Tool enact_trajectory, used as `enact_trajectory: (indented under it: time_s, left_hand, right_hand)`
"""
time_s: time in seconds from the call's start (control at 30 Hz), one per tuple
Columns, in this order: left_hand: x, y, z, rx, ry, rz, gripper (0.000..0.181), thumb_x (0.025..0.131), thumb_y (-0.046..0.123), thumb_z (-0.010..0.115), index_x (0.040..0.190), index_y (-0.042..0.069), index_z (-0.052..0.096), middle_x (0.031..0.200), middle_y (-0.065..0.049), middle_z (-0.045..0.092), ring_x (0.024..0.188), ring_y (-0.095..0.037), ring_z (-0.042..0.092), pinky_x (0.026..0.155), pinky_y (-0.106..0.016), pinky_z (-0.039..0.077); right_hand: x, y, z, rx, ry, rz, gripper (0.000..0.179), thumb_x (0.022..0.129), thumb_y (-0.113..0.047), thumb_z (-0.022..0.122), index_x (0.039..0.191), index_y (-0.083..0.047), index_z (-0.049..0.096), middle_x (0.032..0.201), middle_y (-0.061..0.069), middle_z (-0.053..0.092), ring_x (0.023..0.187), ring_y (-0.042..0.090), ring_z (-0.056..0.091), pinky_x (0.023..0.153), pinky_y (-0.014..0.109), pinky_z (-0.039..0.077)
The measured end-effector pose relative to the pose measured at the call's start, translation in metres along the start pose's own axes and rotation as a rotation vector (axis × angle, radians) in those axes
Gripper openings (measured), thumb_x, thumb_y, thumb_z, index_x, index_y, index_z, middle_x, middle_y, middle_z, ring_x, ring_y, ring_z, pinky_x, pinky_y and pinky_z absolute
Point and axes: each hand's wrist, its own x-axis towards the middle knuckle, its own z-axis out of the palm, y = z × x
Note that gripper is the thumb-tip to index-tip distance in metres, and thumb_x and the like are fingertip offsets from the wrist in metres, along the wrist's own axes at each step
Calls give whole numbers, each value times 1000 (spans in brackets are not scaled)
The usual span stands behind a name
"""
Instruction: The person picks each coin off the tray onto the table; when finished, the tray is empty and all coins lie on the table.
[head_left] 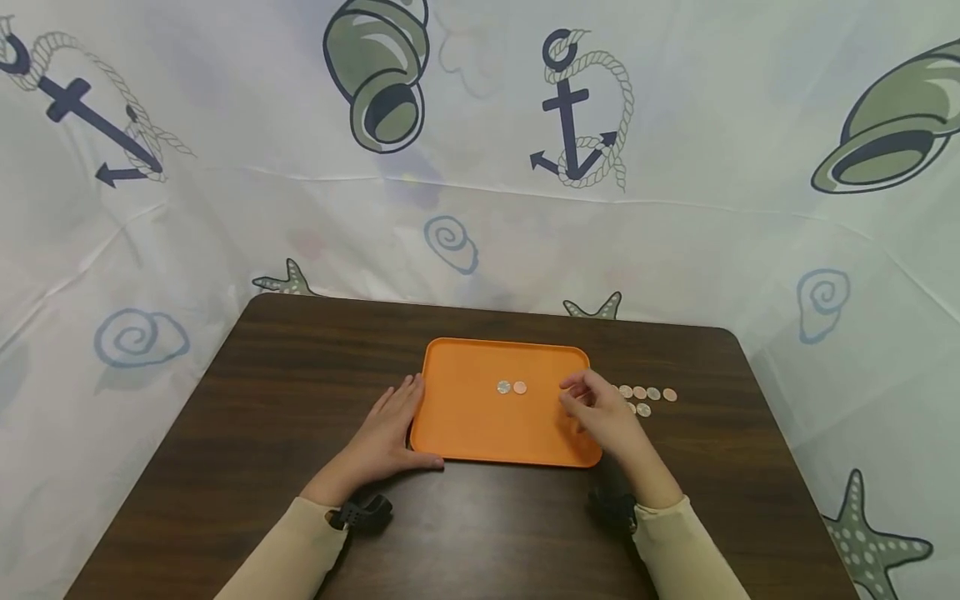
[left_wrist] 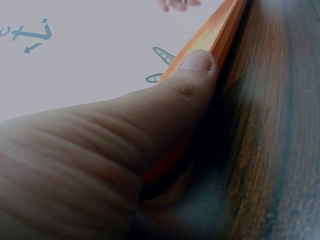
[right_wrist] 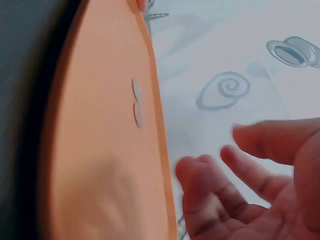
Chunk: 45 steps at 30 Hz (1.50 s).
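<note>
An orange tray (head_left: 480, 425) lies on the table with two coins side by side on it, a silvery coin (head_left: 503, 387) and a copper-toned coin (head_left: 520, 387). Along the tray's left edge rests my left hand (head_left: 386, 433), fingers straight, its thumb at the near rim. The left wrist view shows that thumb (left_wrist: 195, 75) against the tray's side. Over the tray's right edge hovers my right hand (head_left: 600, 408), fingers loosely bent. In the right wrist view, a gap shows between its thumb (right_wrist: 270, 140) and fingers, with nothing held.
To the right of the tray, several coins (head_left: 654, 393) lie in two rows on the dark wooden table (head_left: 300, 375), some partly hidden behind my right hand. A white curtain (head_left: 480, 225) printed with anchors and shells hangs behind and beside the table.
</note>
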Motion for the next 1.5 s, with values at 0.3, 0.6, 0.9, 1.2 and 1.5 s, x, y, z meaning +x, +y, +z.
enact_trajectory:
  time_s: [0.3, 0.6, 0.9, 1.2, 1.5]
  left_hand:
    - [-1, -2, -1, -2, -1, -5, 144, 77, 73, 88, 175, 3, 10, 184, -14, 11, 173, -33, 10, 138, -61, 6]
    - [-1, -5, -1, 5, -2, -8, 144, 77, 77, 86, 176, 5, 8, 185, -13, 10, 173, -32, 9, 138, -60, 5]
    - [0, -3, -4, 3, 5, 8, 144, 78, 77, 85, 176, 4, 9, 184, -14, 11, 173, -34, 10, 138, -63, 7]
    - [-1, -4, -4, -3, 3, 1, 144, 78, 77, 86, 176, 5, 10, 185, -13, 10, 173, -32, 9, 138, -61, 5]
    - [1, -4, 0, 2, 3, 7, 144, 78, 78, 85, 176, 5, 9, 185, -13, 11, 173, -32, 9, 139, -61, 6]
  right_hand:
    - [49, -16, 32, -408, -100, -98, 40, 97, -14, 83, 136, -15, 74, 122, 11, 72, 109, 29, 69, 95, 50, 62]
    - [83, 0, 32, -222, -273, -19, 44, 96, -25, 87, 136, -19, 70, 110, 9, 58, 95, 25, 52, 79, 35, 44]
    - [91, 3, 30, -197, -297, -42, 26, 97, -18, 85, 122, -16, 77, 100, 8, 55, 94, 25, 50, 78, 36, 40]
    - [89, 1, 40, -297, -230, -53, 15, 94, -15, 86, 105, -13, 77, 96, 7, 51, 92, 24, 47, 77, 35, 39]
    - [82, 9, 32, -165, -173, 51, 13, 100, -18, 81, 101, -14, 69, 95, 5, 62, 88, 24, 56, 78, 34, 45]
